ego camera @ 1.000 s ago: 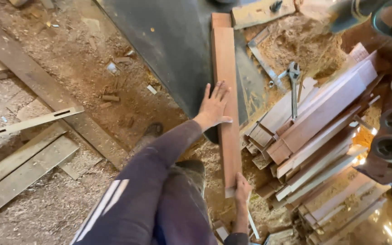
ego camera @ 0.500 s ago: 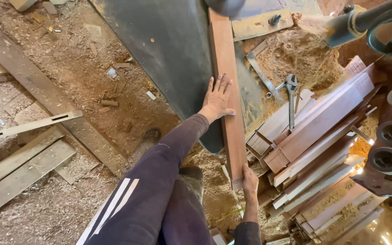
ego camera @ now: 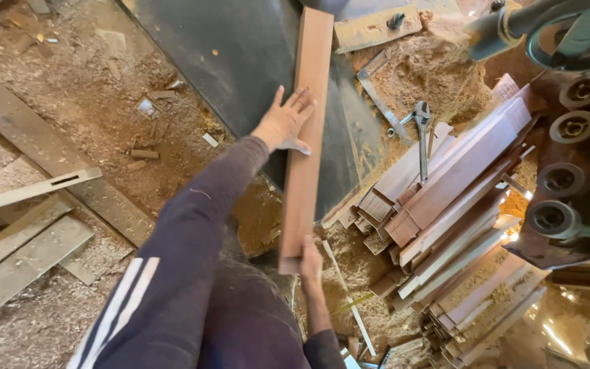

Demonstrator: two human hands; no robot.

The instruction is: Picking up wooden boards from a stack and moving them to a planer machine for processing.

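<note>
A long reddish-brown wooden plank (ego camera: 306, 89) lies lengthwise on a dark metal machine table (ego camera: 240, 55), its near end overhanging the edge. My left hand (ego camera: 285, 123) presses flat on the plank's left side near its middle, fingers spread. My right hand (ego camera: 311, 257) grips the plank's near end at its right corner. My left sleeve is dark with white stripes.
A stack of similar reddish planks (ego camera: 459, 184) lies to the right, with an adjustable wrench (ego camera: 423, 130) resting above it. Sawdust (ego camera: 431, 68) is heaped at the upper right. Machine rollers (ego camera: 568, 171) stand at far right. Grey boards (ego camera: 15, 239) lie on the sawdust-strewn floor at left.
The plank has slid forward along the table, and both hands have moved forward with it. The view has shifted slightly.
</note>
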